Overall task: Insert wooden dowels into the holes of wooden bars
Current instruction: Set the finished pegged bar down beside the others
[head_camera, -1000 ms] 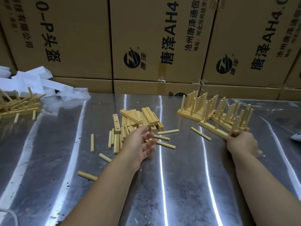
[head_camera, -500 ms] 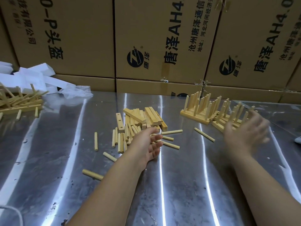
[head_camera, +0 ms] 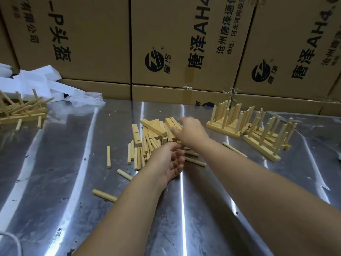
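Observation:
A pile of plain wooden bars lies mid-table, with one drilled bar at its left side. Loose dowels are scattered in front of the pile. My right hand reaches across over the right end of the pile, fingers extended and blurred, holding nothing that I can see. Just in front of the dowels rests my left hand, palm turned right, fingers loosely curled and empty. Two groups of bars with upright dowels stand at the right.
Stray dowels lie on the shiny metal table. Another heap of bars and dowels sits far left, beside white foam blocks and crumpled plastic. Cardboard boxes wall off the back.
My right hand has let go of the dowelled bar at the right and swung left over the bar pile. My left hand has barely moved.

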